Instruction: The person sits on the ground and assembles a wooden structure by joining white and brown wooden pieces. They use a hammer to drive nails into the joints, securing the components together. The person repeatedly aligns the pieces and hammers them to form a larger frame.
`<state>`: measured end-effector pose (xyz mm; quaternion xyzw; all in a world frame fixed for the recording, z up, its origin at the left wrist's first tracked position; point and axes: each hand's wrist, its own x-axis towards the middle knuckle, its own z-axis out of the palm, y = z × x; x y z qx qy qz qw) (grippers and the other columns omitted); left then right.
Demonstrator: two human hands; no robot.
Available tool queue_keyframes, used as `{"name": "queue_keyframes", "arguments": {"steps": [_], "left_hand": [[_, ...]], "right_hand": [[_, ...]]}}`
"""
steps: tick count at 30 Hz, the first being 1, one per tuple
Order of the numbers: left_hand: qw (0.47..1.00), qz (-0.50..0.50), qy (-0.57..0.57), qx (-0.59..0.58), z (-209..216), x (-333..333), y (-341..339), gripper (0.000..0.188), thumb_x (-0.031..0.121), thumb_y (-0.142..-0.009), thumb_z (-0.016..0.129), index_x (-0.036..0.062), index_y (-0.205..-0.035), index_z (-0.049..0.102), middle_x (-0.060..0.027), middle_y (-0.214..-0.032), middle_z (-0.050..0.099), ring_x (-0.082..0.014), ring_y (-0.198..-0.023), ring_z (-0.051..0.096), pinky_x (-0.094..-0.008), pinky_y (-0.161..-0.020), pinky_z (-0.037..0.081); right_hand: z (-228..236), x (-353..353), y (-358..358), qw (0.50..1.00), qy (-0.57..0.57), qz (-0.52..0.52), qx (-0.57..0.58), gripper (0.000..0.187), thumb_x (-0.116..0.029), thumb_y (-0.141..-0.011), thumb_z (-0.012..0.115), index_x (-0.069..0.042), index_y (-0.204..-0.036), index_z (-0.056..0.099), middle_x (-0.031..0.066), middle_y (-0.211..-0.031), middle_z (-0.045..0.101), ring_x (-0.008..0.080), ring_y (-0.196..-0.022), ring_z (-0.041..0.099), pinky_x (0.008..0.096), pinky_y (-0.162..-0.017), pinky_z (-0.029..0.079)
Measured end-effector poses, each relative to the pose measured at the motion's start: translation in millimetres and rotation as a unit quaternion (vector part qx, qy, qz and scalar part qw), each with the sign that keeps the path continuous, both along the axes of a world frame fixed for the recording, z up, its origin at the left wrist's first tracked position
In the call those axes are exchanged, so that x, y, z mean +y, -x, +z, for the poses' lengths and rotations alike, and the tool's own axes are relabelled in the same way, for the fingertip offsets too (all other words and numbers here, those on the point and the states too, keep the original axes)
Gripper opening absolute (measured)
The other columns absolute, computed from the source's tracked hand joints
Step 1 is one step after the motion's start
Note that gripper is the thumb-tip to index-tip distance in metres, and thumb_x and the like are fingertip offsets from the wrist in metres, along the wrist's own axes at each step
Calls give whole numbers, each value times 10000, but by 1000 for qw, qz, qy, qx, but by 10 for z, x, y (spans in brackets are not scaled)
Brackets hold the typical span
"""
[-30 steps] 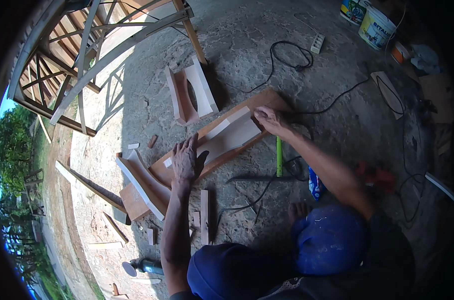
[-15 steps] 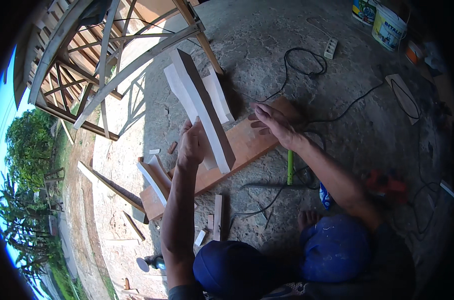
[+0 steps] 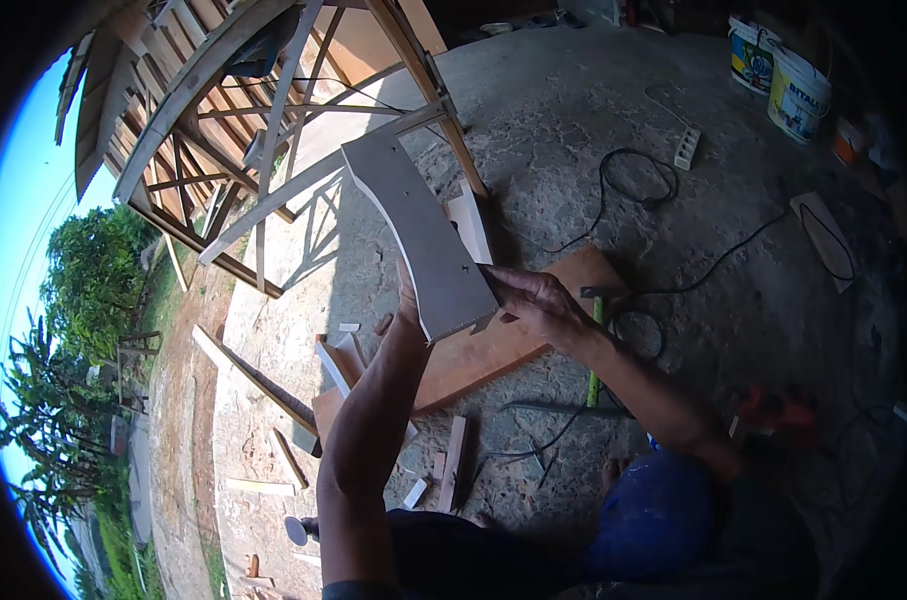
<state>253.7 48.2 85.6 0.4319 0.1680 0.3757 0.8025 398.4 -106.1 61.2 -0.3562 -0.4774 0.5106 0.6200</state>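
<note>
A curved wooden board (image 3: 413, 225) is held up in front of me, its broad face toward me, with a few small dark marks on it. My left hand (image 3: 408, 300) grips its left edge near the lower end; most of those fingers are behind the board. At the lower right edge, my right hand (image 3: 538, 302) is closed on the board, its fingertips partly hidden. Below lies a reddish-brown plank (image 3: 473, 362) on the concrete. A hammer (image 3: 594, 345) with a green handle is close to my right forearm. Another curved piece (image 3: 466, 222) shows behind the held board.
Further curved pieces (image 3: 341, 362) lie by my left forearm, with offcuts (image 3: 453, 465) nearby. A wooden trestle frame (image 3: 413, 118) stands far left. Cables and a power strip (image 3: 686, 148) cross the floor on the right. Buckets (image 3: 798, 95) stand far right; a red tool (image 3: 776, 408) sits nearer.
The board has been turned from its narrow edge to its broad face. My right hand, open and apart from it before, has come onto its lower right edge. The view has shifted.
</note>
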Motion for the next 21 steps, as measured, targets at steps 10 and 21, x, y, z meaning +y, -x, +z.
{"name": "queue_keyframes", "arguments": {"steps": [10,21], "left_hand": [[997,-60,-51,-27,-168,-228,204,464,349,-1022,607,36,-1350,511,-47,-1005,647,-147,-871,670,-302,-710,586],[997,-44,-53,-31,122,-138,308,449,416,-1029,563,45,-1281,551,-48,-970,658,-135,-828,665,-295,-679,570]], "right_hand": [[31,-91,170,998,-23,-10,-57,470,-226,-1016,631,-61,-1446,537,39,-1117,703,112,-1060,636,269,-905,517],[490,-280,391,955,-203,-90,-199,495,-201,-945,729,-49,-1387,566,139,-1325,508,245,-1197,584,375,-974,547]]}}
